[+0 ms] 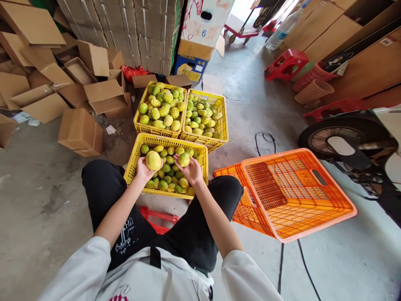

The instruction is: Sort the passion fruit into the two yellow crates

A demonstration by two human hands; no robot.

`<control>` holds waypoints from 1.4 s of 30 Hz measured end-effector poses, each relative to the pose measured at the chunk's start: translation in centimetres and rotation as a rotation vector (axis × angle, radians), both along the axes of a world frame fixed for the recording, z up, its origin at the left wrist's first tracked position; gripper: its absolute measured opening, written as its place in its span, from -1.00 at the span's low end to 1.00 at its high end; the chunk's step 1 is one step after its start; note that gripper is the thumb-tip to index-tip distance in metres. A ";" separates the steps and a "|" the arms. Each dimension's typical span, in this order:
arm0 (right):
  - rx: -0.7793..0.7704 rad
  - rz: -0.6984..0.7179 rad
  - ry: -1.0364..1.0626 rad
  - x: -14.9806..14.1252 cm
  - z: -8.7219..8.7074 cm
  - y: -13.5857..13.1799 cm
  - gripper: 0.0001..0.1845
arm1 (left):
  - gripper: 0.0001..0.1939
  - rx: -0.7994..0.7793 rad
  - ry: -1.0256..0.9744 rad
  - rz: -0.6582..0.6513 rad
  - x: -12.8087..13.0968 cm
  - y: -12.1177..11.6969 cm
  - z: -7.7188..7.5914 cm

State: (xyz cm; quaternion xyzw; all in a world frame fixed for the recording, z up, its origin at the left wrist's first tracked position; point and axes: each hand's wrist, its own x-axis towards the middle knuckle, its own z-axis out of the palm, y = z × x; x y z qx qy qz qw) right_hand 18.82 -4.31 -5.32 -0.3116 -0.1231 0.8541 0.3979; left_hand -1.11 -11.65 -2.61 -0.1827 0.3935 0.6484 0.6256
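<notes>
My left hand (144, 170) is cupped under a large, rounded yellow lemon (153, 160). A smaller green-yellow lemon (184, 159) rests in my right hand (192, 170), on the palm side with the fingers curled beneath it. Both hands are over the near yellow crate (138, 146), where many green and yellow lemons (169, 179) lie. Just behind it, two more yellow crates stand side by side: the left crate (138, 121) is heaped with lemons, and the right crate (222, 104) holds mostly greener ones.
An orange crate (326, 200) lies tilted to my right, with black cable (280, 267) on the floor nearby. A motorbike wheel (332, 136) is beyond it. Cardboard boxes (79, 129) pile up at the left. A red stool (286, 65) stands at the back right.
</notes>
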 end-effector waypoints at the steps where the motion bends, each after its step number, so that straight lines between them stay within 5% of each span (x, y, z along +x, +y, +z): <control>1: 0.004 -0.003 -0.024 0.0 -0.2 0.0 -0.71 | -0.67 0.019 0.009 0.006 -0.1 -0.1 0.1; 11: 0.000 -0.093 -0.120 0.1 -0.5 0.0 -0.68 | -0.72 0.108 0.028 0.001 -0.4 -0.8 0.5; 18: 0.006 -0.126 -0.121 -0.1 0.1 -0.1 -0.70 | -0.56 0.170 0.036 -0.133 0.6 -0.3 0.4; 31: -0.005 -0.061 -0.041 0.2 0.8 0.2 -0.75 | -0.72 0.217 0.073 -0.087 2.6 0.8 0.0; 42: -0.028 -0.045 -0.053 0.4 0.1 0.5 -0.87 | -0.57 0.115 0.059 -0.131 1.4 0.7 -0.2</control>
